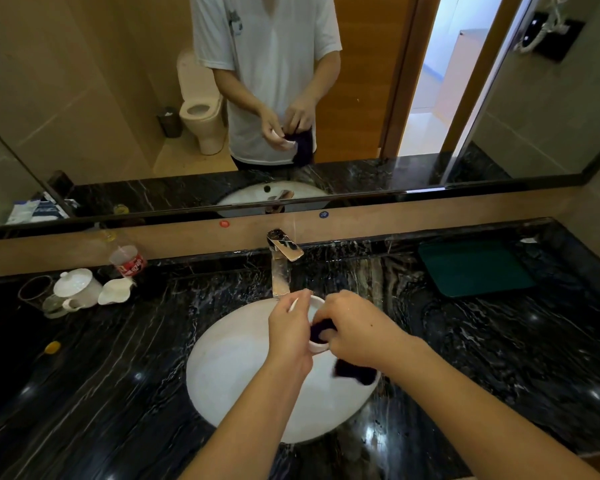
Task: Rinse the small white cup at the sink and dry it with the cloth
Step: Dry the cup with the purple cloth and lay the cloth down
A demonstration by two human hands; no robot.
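The drying step is in hand. At the centre of the frame, above the sink [229,368], the cup [317,345] is gripped by the left hand [289,332], while the cloth [321,330] is pressed into its mouth by the curled fingers of the right hand [355,329] — a tail hangs below. Next, judging from this, the cloth would be twisted round the inside, then the outer wall wiped.
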